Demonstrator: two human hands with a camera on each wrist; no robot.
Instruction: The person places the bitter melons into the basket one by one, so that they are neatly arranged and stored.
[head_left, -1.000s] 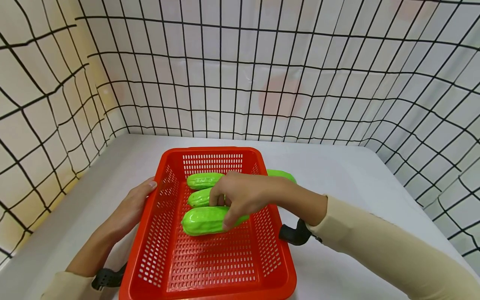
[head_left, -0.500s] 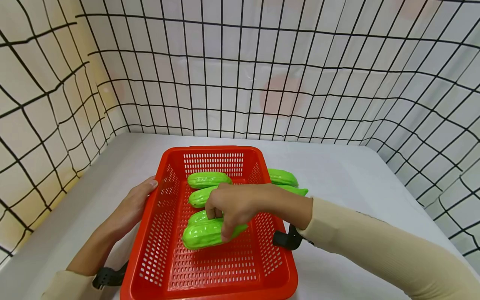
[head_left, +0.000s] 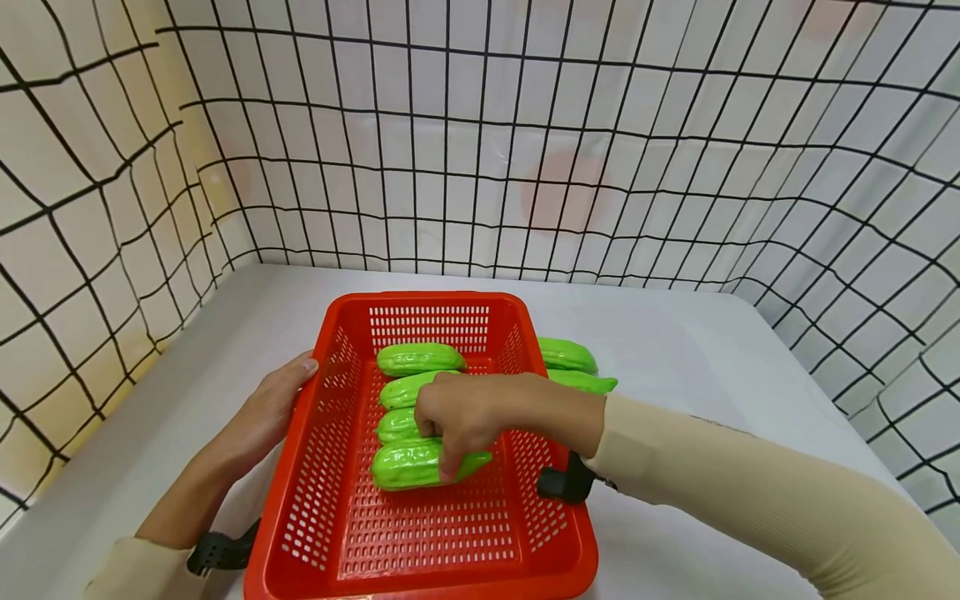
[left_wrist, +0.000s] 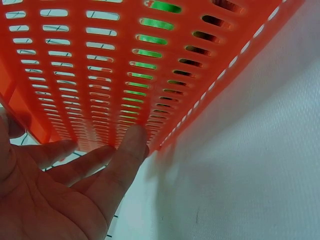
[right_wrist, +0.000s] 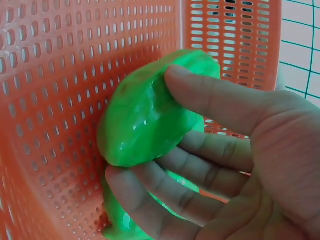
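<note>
My right hand (head_left: 468, 417) reaches into a red plastic basket (head_left: 288, 500) and grips the nearest light-green bitter melon (head_left: 405, 465), thumb on the near side and fingers behind. In the right wrist view the thumb presses the glossy, ridged skin of that melon (right_wrist: 145, 120), and the fingers curl beneath; another melon (right_wrist: 120, 215) shows past them. Several melons lie crosswise in a row, including a far one (head_left: 420, 358) and two partly covered by the hand. My left hand (head_left: 273, 404) holds the basket's left side, thumb at the rim, fingers (left_wrist: 125, 160) along the slotted outer wall.
Two more bitter melons (head_left: 566, 356) lie on the white table (head_left: 675, 350) just right of the basket, partly hidden by its wall and the right forearm. Black netting (head_left: 480, 167) over white sheeting encloses the back and both sides.
My right hand has moved the gripped melon toward the near end and lower, uncovering another melon behind it. Melons right of the basket show more. My left hand stays at the rim.
</note>
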